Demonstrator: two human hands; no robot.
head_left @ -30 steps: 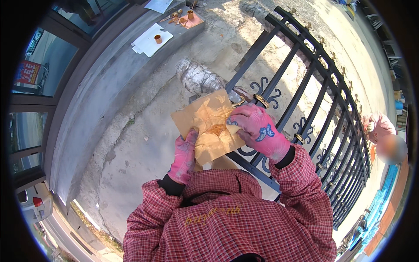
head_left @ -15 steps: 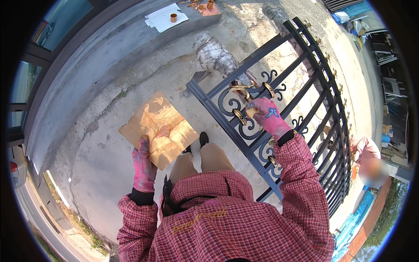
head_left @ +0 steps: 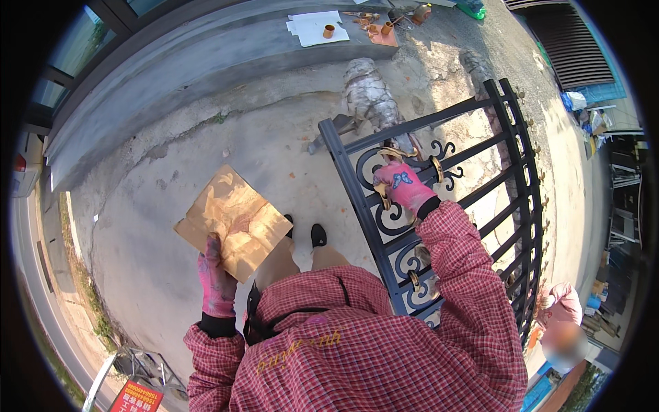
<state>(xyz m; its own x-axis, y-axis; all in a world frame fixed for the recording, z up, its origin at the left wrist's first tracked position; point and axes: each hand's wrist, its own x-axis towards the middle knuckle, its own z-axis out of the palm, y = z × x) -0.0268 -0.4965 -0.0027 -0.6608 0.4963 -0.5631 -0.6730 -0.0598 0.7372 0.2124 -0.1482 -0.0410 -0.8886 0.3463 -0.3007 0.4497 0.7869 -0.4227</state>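
Observation:
My left hand (head_left: 217, 283), in a pink glove, grips the near corner of a creased gold-brown sheet (head_left: 235, 223), thumb on top. In a matching glove, my right hand (head_left: 403, 185) reaches to a black metal railing panel (head_left: 367, 214) with curled scrolls. Its fingers are closed over a scroll near the panel's far left corner, beside a gold-coloured collar (head_left: 384, 198). A small beige piece showed in those fingers a moment ago; now they mostly hide it. Another gold collar (head_left: 436, 168) sits just right of this hand, and a third (head_left: 413, 280) lies nearer me.
A wrapped, whitish bundle (head_left: 371, 93) lies beneath the panel's far end. On the grey ledge are white paper (head_left: 305, 29), a small copper-coloured cup (head_left: 329, 31) and several tools. Another person (head_left: 564, 305) bends beyond the panel at right. A red sign (head_left: 137, 398) stands lower left.
My right hand has come down onto the scroll by the collar, turning its fingers inward. The left hand still holds the sheet. The whole view has shifted, placing the panel lower and further right.

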